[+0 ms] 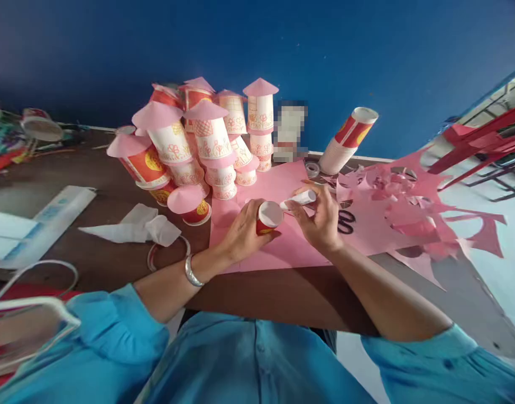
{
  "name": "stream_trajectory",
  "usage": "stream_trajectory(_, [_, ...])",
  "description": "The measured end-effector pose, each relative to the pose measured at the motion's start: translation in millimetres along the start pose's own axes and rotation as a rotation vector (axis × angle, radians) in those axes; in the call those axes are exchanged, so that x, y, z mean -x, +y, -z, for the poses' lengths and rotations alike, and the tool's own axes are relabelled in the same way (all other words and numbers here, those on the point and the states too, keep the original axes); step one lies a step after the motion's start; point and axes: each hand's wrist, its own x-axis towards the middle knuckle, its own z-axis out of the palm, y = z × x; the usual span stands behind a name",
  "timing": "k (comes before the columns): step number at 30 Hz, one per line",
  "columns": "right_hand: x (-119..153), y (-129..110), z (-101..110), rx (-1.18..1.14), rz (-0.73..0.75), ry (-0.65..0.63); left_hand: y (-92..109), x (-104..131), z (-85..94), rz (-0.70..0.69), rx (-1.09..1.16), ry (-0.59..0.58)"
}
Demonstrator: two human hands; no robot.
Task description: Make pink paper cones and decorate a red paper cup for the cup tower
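My left hand (249, 229) is wrapped round a red and yellow paper cup (269, 220), its pale round end turned up towards me. In my right hand (320, 219) is a white glue bottle (300, 200), gripped between thumb and fingers. The bottle's narrow tip points left and lies close by the cup's rim; whether it touches cannot be made out. Both hands are over a large sheet of pink paper (283, 252). A short red cup with a pink paper disc (185, 199) on it stands to the left of my left hand.
Several paper-cup towers with pink cone roofs (261, 88) stand at the back left. Behind my right hand leans a stack of cups (337, 157), with a tape roll (312, 169) beside it. Pink paper scraps (413, 219) lie right, a crumpled white wrapper (135, 225) left.
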Motion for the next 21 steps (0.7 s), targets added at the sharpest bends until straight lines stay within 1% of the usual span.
stream_trajectory(4, [1.4, -0.4, 0.4, 0.029, 0.012, -0.021, -0.4, -0.2, 0.3, 0.009, -0.014, 0.006])
stream_trajectory(9, [0.2, -1.6, 0.6, 0.035, -0.046, -0.023, -0.5, -1.2, 1.0, 0.007, -0.008, 0.005])
stream_trajectory(21, [-2.4, -4.0, -0.9, -0.03, -0.118, 0.016, -3.4, -0.2, -1.1, -0.023, -0.007, 0.031])
